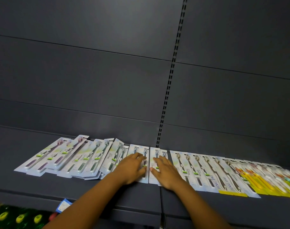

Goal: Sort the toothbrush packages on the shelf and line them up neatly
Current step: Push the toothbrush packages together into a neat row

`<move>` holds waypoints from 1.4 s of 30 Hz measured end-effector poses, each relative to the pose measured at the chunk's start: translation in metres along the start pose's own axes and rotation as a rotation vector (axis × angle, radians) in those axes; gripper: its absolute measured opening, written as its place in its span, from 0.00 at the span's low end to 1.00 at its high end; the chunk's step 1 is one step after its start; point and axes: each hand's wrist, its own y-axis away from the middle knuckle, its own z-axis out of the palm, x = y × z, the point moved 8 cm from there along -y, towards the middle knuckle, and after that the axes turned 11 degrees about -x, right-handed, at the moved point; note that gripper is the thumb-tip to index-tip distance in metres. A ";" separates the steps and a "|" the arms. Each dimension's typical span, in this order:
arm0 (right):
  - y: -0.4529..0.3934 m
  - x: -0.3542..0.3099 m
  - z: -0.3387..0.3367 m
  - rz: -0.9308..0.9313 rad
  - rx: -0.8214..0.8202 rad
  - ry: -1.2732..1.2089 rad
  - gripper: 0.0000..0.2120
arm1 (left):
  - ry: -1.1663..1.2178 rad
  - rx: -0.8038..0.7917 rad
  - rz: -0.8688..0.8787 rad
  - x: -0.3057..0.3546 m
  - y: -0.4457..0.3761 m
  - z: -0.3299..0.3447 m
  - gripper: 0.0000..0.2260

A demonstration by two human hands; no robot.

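- Toothbrush packages (197, 171) lay flat along the shelf (75, 190) — light, stiff cards, likely slippery.
- Left hand (132, 167) and right hand (164, 172) pressed flat, fingers extended, on two middle packs — best slid by their edges.

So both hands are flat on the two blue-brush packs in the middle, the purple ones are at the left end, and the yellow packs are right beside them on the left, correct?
Not quite. In the head view the left hand and right hand do rest on the two blue-brush packs, and the purple packs lie at the left end, but the yellow packs are at the far right end of the shelf.
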 end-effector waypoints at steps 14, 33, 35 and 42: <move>0.002 -0.089 -0.032 -0.019 0.018 0.124 0.32 | -0.152 0.035 -0.227 -0.102 0.072 -0.076 0.23; -0.019 -0.216 0.007 0.038 0.027 0.088 0.31 | -0.108 -0.089 -0.115 -0.188 0.111 -0.075 0.25; -0.027 -0.222 0.011 0.022 0.024 0.074 0.30 | -0.089 -0.096 -0.083 -0.181 0.103 -0.068 0.24; -0.054 -0.230 0.052 -0.063 -0.036 0.054 0.26 | -0.015 -0.072 -0.053 -0.181 0.093 -0.034 0.26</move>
